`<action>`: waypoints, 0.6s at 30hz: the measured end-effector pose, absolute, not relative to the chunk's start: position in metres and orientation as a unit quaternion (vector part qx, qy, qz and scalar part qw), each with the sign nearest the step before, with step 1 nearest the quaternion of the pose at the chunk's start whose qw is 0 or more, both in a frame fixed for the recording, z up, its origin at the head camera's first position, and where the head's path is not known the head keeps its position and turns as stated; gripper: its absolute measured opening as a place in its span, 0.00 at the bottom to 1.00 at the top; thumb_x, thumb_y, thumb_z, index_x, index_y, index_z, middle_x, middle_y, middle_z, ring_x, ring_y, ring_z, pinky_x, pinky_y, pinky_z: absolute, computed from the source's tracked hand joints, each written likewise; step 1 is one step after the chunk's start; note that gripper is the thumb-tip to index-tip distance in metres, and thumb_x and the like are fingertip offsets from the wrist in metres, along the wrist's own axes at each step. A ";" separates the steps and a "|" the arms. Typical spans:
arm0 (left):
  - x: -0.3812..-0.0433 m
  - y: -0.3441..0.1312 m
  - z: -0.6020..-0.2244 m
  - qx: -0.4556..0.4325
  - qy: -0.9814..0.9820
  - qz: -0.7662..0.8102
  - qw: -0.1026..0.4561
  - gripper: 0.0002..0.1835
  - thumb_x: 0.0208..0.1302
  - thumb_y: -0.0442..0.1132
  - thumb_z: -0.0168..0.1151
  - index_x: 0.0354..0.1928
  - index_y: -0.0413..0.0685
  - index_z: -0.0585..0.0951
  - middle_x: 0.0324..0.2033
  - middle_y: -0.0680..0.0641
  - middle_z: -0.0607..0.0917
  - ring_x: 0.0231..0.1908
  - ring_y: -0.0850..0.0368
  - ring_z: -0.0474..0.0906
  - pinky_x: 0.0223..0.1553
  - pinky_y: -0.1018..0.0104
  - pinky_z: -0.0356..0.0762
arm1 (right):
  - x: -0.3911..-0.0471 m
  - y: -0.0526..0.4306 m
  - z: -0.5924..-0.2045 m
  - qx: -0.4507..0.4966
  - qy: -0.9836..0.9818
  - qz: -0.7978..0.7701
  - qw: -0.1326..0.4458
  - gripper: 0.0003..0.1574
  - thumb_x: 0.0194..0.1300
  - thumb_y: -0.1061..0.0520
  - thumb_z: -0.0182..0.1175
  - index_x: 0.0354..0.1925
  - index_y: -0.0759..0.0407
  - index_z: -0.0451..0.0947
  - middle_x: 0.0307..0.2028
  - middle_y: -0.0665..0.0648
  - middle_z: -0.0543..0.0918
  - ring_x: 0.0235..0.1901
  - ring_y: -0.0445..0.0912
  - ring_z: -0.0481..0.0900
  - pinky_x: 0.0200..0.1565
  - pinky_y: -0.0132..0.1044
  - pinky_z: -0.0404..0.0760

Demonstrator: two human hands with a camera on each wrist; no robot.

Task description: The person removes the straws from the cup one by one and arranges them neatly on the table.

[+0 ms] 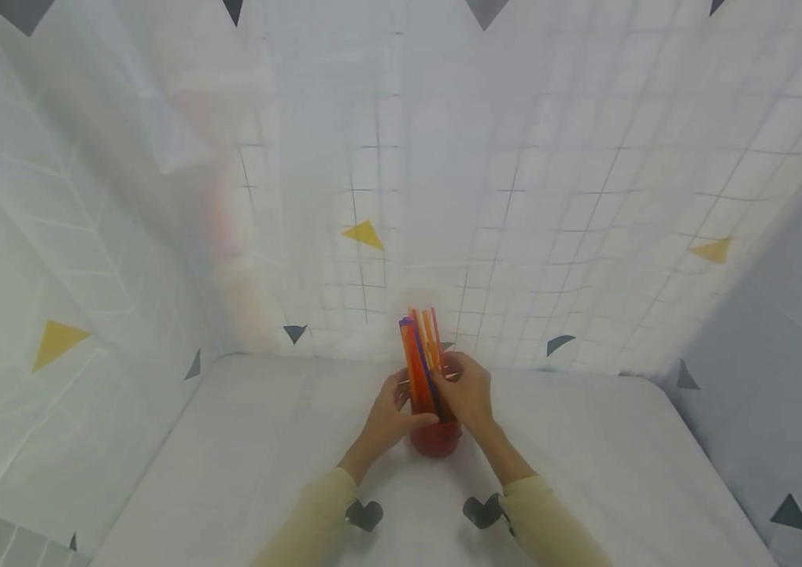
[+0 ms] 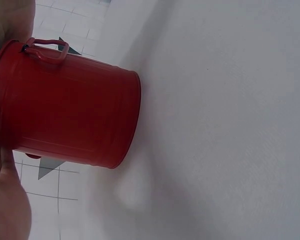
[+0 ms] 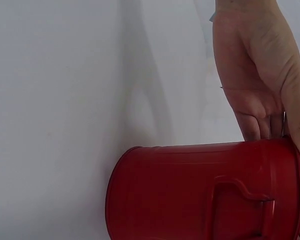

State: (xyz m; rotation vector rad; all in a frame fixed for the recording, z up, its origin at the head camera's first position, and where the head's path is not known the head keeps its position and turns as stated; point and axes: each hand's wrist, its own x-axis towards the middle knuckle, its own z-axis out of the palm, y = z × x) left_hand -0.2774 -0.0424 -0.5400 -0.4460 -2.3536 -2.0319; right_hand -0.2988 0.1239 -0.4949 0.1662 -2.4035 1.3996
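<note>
Bucket (image 1: 436, 442), smooth metal-like wall, near-cylindrical, bent-rod handle (image 2: 49, 52) on the side; upright on white tabletop (image 1: 266, 449). Thin sticks (image 1: 420, 370) stand inside, leaning left. Left hand (image 1: 386, 417): thumb across the front at the rim, fingers clamped round the bucket. Right hand (image 1: 471, 390): above the rim, fingers pinching the sticks. Bucket deep red; sticks orange, red, purple.
</note>
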 end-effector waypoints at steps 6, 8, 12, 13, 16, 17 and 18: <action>-0.277 -0.042 -0.539 -0.133 -0.752 -0.646 -0.004 0.48 0.49 0.47 0.78 0.70 0.62 0.61 0.66 0.57 0.68 0.64 0.58 0.67 0.66 0.55 0.64 | -0.301 0.125 -0.494 0.053 -0.848 0.499 0.169 0.16 0.58 0.56 0.70 0.46 0.56 0.82 0.36 0.53 0.86 0.34 0.45 0.84 0.37 0.39 0.85; -0.278 -0.041 -0.539 -0.132 -0.751 -0.647 -0.006 0.47 0.49 0.47 0.78 0.70 0.62 0.61 0.66 0.57 0.67 0.64 0.58 0.67 0.66 0.56 0.64 | -0.301 0.125 -0.493 0.053 -0.849 0.498 0.169 0.16 0.58 0.56 0.70 0.45 0.56 0.82 0.36 0.53 0.86 0.35 0.45 0.84 0.37 0.39 0.85; -0.279 -0.042 -0.541 -0.137 -0.751 -0.646 -0.005 0.47 0.50 0.46 0.78 0.70 0.61 0.61 0.66 0.56 0.67 0.64 0.58 0.67 0.66 0.56 0.64 | -0.301 0.127 -0.493 0.053 -0.847 0.502 0.169 0.16 0.59 0.55 0.70 0.45 0.55 0.81 0.37 0.52 0.86 0.36 0.45 0.83 0.38 0.39 0.85; -0.279 -0.042 -0.541 -0.138 -0.751 -0.646 -0.004 0.47 0.50 0.45 0.78 0.70 0.60 0.61 0.66 0.56 0.67 0.64 0.58 0.67 0.66 0.56 0.64 | -0.300 0.127 -0.493 0.054 -0.846 0.502 0.170 0.15 0.59 0.54 0.70 0.45 0.55 0.81 0.37 0.52 0.85 0.36 0.45 0.83 0.38 0.39 0.85; -0.278 -0.043 -0.540 -0.139 -0.755 -0.641 -0.002 0.47 0.50 0.45 0.78 0.70 0.60 0.61 0.65 0.56 0.68 0.64 0.59 0.67 0.66 0.57 0.64 | -0.300 0.128 -0.493 0.057 -0.846 0.500 0.178 0.14 0.61 0.54 0.69 0.44 0.55 0.81 0.38 0.53 0.85 0.37 0.44 0.83 0.39 0.39 0.85; -0.278 -0.043 -0.540 -0.138 -0.756 -0.640 -0.003 0.47 0.50 0.45 0.78 0.70 0.60 0.61 0.65 0.57 0.68 0.64 0.60 0.67 0.66 0.58 0.64 | -0.300 0.128 -0.493 0.057 -0.846 0.498 0.180 0.13 0.61 0.54 0.68 0.44 0.55 0.81 0.38 0.53 0.85 0.37 0.44 0.83 0.40 0.39 0.84; -0.277 -0.043 -0.540 -0.138 -0.756 -0.640 -0.002 0.47 0.50 0.45 0.78 0.70 0.60 0.61 0.65 0.57 0.68 0.64 0.60 0.67 0.66 0.58 0.63 | -0.300 0.128 -0.493 0.057 -0.847 0.496 0.183 0.12 0.62 0.54 0.67 0.43 0.56 0.81 0.38 0.53 0.85 0.37 0.44 0.83 0.40 0.39 0.84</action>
